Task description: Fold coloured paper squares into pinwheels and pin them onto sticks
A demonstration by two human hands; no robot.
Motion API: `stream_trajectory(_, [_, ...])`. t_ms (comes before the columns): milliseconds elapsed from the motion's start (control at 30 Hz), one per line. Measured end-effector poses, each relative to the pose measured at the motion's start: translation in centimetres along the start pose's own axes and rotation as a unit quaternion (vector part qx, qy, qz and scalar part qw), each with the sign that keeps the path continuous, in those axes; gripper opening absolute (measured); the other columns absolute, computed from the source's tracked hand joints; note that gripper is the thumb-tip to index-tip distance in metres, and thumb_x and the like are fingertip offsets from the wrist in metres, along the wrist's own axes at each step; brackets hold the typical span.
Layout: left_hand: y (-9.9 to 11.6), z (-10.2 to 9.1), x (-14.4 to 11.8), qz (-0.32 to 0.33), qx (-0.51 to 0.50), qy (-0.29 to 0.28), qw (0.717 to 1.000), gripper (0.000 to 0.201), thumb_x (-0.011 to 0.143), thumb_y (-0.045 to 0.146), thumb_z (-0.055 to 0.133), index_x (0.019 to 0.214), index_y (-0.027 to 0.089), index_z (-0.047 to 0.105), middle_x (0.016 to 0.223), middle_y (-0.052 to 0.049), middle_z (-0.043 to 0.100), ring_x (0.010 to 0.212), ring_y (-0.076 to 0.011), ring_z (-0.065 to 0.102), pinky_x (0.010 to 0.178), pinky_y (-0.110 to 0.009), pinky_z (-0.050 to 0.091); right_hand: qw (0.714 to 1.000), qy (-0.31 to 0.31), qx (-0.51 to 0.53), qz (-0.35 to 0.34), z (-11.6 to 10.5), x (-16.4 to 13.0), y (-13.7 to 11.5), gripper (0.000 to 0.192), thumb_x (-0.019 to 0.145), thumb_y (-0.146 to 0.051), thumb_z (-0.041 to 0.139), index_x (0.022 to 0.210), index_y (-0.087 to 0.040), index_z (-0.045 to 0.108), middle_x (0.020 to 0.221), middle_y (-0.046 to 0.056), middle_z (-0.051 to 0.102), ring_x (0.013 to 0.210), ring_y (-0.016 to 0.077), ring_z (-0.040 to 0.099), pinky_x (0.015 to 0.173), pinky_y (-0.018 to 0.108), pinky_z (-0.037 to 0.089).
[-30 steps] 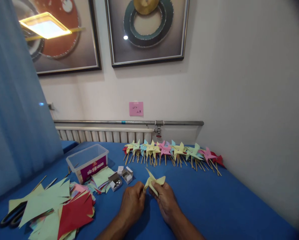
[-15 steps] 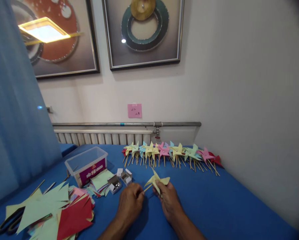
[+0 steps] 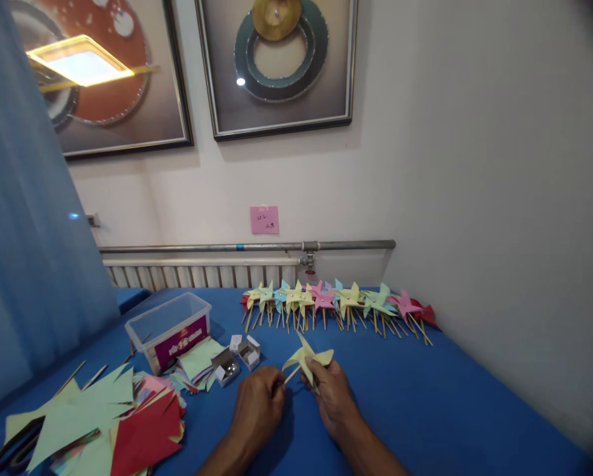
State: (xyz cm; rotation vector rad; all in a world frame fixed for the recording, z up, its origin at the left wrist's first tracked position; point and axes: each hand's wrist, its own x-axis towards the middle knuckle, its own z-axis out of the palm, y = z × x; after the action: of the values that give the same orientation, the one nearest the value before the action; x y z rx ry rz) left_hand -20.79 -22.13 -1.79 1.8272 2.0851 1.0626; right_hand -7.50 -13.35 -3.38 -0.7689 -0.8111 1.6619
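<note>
Nearest the camera, a yellow pinwheel (image 3: 308, 359) is being held above the blue desk (image 3: 425, 403) by both hands. The thin wooden stick (image 3: 291, 375) of the pinwheel is being pinched in the closed grip of the left hand (image 3: 259, 406), while the folded paper vanes are being gripped from below by the fingers of the right hand (image 3: 330, 396). The pinwheel is being kept just off the desk, near its middle.

To the left, a heap of cut coloured paper (image 3: 102, 430) is lying on the desk, with black scissors (image 3: 8, 449) partly tucked under its edge. A little further back, two small open boxes (image 3: 237, 360) are sitting beside a stack of paper squares (image 3: 197, 363), and a clear plastic tub (image 3: 170, 327) is standing just behind them.

Further off, a row of finished pinwheels (image 3: 336, 304) is laid out along the far edge. Behind it, a radiator (image 3: 197, 274) and a pipe (image 3: 246, 248) are running along the wall, with a pink note (image 3: 264, 219) stuck above.
</note>
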Motion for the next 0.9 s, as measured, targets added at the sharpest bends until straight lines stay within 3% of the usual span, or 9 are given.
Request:
stream_trajectory(233, [0.63,-0.54,-0.13,0.012,0.013,0.037,0.999,0.021,0.084,0.007,0.051,0.076,0.017,0.067,0.078,-0.003,0.068,0.075,-0.0163,0.062,0.071,-0.026,0.035,1.0,0.007,0.005,-0.009,0.18,0.05,0.04,0.041,0.053,-0.032,0.093,0.085,-0.022,0.068,0.069,-0.003,0.072,0.063,0.0186,0.066,0.063,0.03,0.052])
stream_trajectory(433, [0.59,-0.77,-0.07,-0.026,0.042,0.053,0.997,0.019,0.081,0.006,0.052,0.075,0.018,0.067,0.075,-0.002,0.067,0.073,-0.0156,0.061,0.069,-0.026,0.033,0.999,0.016,0.0,-0.028,0.07,0.22,-0.18,0.035,0.055,-0.029,0.092,0.08,-0.022,0.069,0.067,-0.004,0.07,0.063,0.017,0.064,0.062,0.028,0.052])
stream_trajectory(667, [0.32,-0.6,0.08,-0.01,-0.013,0.037,0.999,0.019,0.084,0.01,0.051,0.075,0.018,0.067,0.076,-0.002,0.068,0.075,-0.0163,0.062,0.071,-0.026,0.037,0.999,-0.01,0.032,0.03,0.26,-0.3,-0.44,0.045,0.048,-0.033,0.098,0.081,-0.022,0.069,0.075,-0.001,0.075,0.074,0.0209,0.07,0.072,0.032,0.057])
stream_trajectory(900, [0.29,-0.49,0.0,-0.003,-0.017,0.039,0.999,0.018,0.083,0.011,0.051,0.074,0.017,0.066,0.076,-0.002,0.067,0.075,-0.017,0.061,0.071,-0.027,0.036,0.999,-0.017,0.026,0.038,0.34,-0.48,-0.53,0.045,0.047,-0.033,0.099,0.079,-0.02,0.07,0.075,0.0,0.076,0.075,0.0204,0.071,0.075,0.033,0.058])
